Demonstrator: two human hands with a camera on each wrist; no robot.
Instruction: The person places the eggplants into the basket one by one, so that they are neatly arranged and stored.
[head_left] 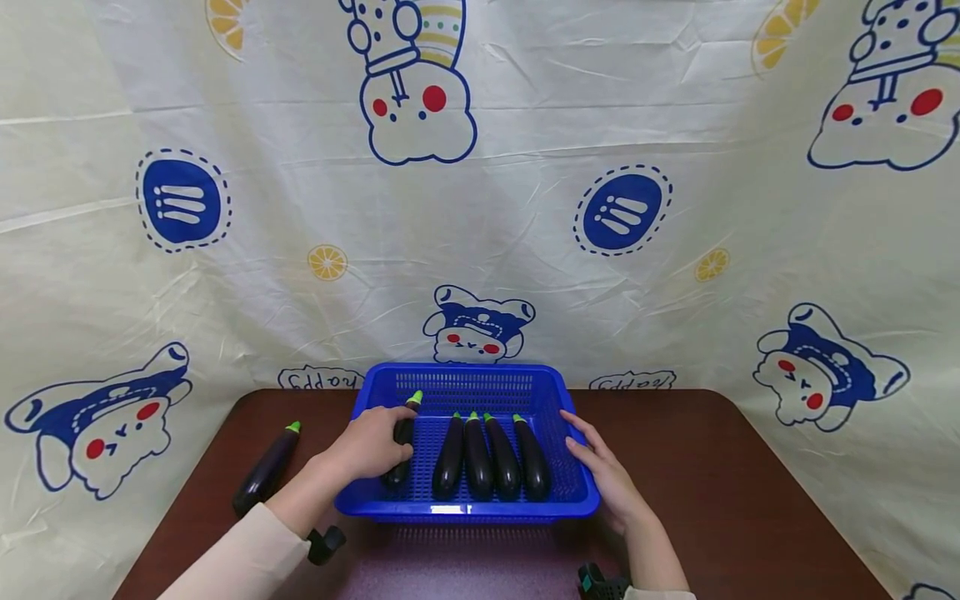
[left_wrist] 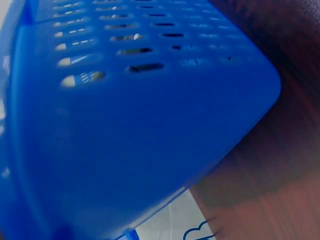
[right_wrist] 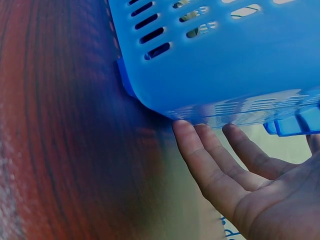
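Note:
A blue plastic basket point(head_left: 525, 508) with slotted walls sits on the table. My left hand point(head_left: 367, 446) reaches over its left side and grips a dark eggplant point(head_left: 397, 478) with a green stem end, thumb and fingers on either side of it. Several more eggplants point(head_left: 478, 467) lie side by side in the basket, stems pointing away from me. At the basket's right side is my right hand point(head_left: 611, 483); in the right wrist view its extended fingers point(right_wrist: 200, 160) touch the outer wall. The left wrist view shows only the basket's outer wall point(left_wrist: 150, 125), with the left hand out of sight.
Another eggplant point(head_left: 266, 471) lies on the brown table point(head_left: 697, 483), left of the basket, near my left forearm. A pale printed cloth point(head_left: 525, 200) hangs behind the table, close to the basket's far side.

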